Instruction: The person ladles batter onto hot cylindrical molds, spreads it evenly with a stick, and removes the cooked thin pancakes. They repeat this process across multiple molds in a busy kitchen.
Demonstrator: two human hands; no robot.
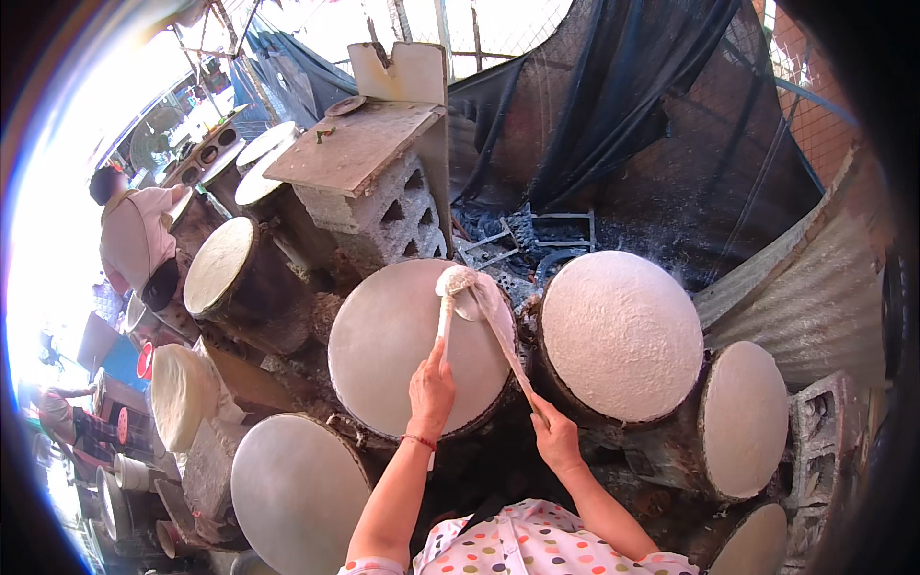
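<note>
Centrally, the left hand (pixel 431 395) is gripping a pale-handled ladle (pixel 446 321) and the right hand (pixel 558 443) is gripping a long-handled tool (pixel 511 356), their heads (pixel 454 280) overlapping above the white-filled drum (pixel 388 350) at the frame's middle. Another drum (pixel 623 335) is standing at centre right; a person (pixel 139 235) is standing at upper left, beyond a concrete block (pixel 383 216).

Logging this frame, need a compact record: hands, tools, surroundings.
left hand: grips a pale long-handled tool, index finger along the handle
right hand: grips a wooden-handled tool
tool ends: overlapping in view over the central white-topped drum; contact unclear
right of that drum: rough-topped white drum
beyond: hollow concrete block under a flat board; dark netting
upper left: co-worker
</note>
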